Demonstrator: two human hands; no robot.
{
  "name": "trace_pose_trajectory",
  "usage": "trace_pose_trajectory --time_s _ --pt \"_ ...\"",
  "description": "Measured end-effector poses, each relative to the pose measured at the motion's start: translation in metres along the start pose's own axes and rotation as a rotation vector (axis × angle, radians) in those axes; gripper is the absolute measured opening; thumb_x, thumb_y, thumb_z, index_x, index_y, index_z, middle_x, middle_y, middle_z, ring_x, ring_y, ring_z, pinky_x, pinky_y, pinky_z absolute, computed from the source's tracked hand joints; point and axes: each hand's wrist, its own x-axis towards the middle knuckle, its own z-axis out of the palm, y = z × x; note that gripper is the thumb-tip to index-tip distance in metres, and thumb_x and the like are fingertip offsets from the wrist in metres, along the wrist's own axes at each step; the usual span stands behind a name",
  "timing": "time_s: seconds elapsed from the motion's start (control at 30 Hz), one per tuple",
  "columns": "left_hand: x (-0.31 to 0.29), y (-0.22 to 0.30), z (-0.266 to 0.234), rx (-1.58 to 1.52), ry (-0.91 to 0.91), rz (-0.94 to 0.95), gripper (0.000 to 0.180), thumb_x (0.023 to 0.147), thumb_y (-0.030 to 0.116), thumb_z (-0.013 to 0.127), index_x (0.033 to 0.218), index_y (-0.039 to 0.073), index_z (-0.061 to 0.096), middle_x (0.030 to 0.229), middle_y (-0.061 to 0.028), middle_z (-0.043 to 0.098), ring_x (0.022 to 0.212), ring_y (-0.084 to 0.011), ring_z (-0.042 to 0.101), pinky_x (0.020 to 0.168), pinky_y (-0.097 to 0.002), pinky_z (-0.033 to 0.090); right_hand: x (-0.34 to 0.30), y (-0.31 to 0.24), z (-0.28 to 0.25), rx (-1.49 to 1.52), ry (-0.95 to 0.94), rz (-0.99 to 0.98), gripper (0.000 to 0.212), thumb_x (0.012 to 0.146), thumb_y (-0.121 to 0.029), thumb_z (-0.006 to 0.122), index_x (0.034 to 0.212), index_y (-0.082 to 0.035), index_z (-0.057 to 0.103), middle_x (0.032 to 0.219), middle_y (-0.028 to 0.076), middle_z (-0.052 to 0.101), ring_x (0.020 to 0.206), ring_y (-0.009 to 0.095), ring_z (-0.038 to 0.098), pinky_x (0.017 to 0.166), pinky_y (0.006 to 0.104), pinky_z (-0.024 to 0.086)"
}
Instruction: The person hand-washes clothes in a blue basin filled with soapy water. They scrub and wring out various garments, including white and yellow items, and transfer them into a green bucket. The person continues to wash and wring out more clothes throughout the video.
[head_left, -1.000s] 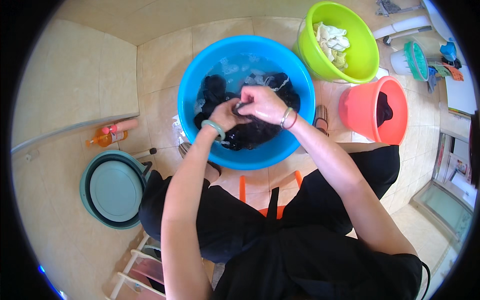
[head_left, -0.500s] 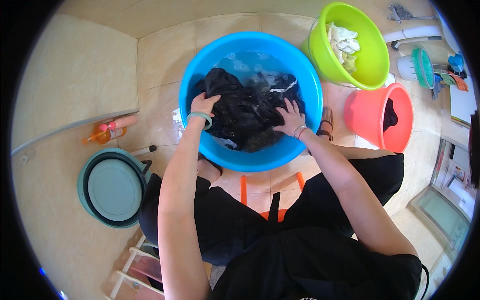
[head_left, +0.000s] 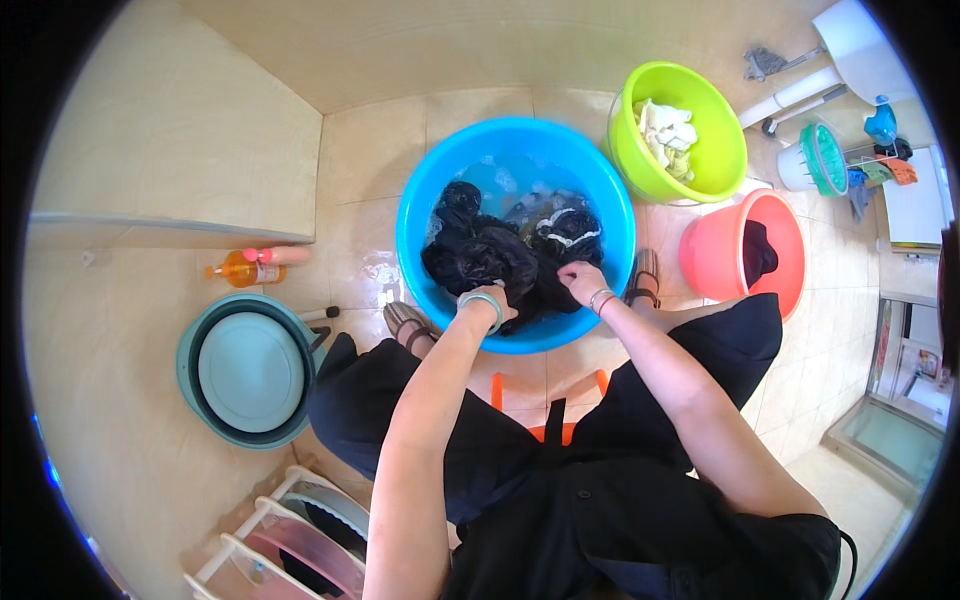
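A big blue tub (head_left: 615,215) stands on the floor between my feet, with soapy water in it. Wet black clothing (head_left: 490,258) lies bunched in the water, and a white trim (head_left: 568,238) shows on the dark cloth at the right. At the near side of the tub, my left hand (head_left: 492,299), wearing a pale green bangle, is closed on the black clothing; its fingertips are partly hidden. My right hand (head_left: 582,282), with a thin bracelet at the wrist, pinches another part of the cloth a little to the right.
Right of the tub stand a lime-green bucket (head_left: 625,150) with pale cloth and a pink bucket (head_left: 700,255) with dark cloth. At left are a grey-green basin (head_left: 250,370), an orange bottle (head_left: 238,270), a pink bottle (head_left: 282,256) and a white rack (head_left: 240,550).
My left hand has moved right and nearer to me along the black clothing. My right hand's spread fingers have closed on the cloth. The whole view has shifted somewhat.
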Motion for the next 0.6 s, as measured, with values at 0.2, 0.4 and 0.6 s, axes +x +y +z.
trace_pose_trajectory --time_s 0.2,0.4,0.6 --pt "-0.023 -0.022 -0.05 -0.589 0.532 0.248 0.076 0.092 0.062 0.044 0.146 0.009 0.036 0.14 -0.021 0.048 0.131 -0.035 0.044 0.108 -0.0434 0.034 -0.036 -0.125 -0.097 1.002 -0.481 0.075 0.091 0.087 -0.08 0.025 0.154 -0.02 0.015 0.162 0.008 0.005 0.148 0.029 -0.005 0.113 0.0619 -0.001" --pt "-0.083 0.037 -0.106 -1.938 0.095 0.746 0.084 0.091 0.073 0.023 0.154 0.017 0.017 0.16 -0.0119 0.012 0.148 -0.0291 0.007 0.117 -0.0522 0.004 -0.039 -0.141 -0.125 1.568 -0.515 -0.149 0.093 0.087 -0.077 0.03 0.152 -0.011 0.024 0.159 0.008 0.02 0.147 0.024 0.014 0.116 0.0472 0.015" --pt "-0.081 0.045 -0.129 -2.279 -0.022 0.899 0.073 0.097 0.063 0.026 0.153 0.016 0.022 0.159 -0.0053 0.021 0.147 -0.0251 0.015 0.119 -0.0448 0.007 -0.026 -0.163 -0.149 1.847 -0.493 -0.167 0.083 0.092 -0.07 0.03 0.151 -0.012 0.026 0.157 0.005 0.025 0.144 0.021 0.022 0.115 0.0452 0.019"
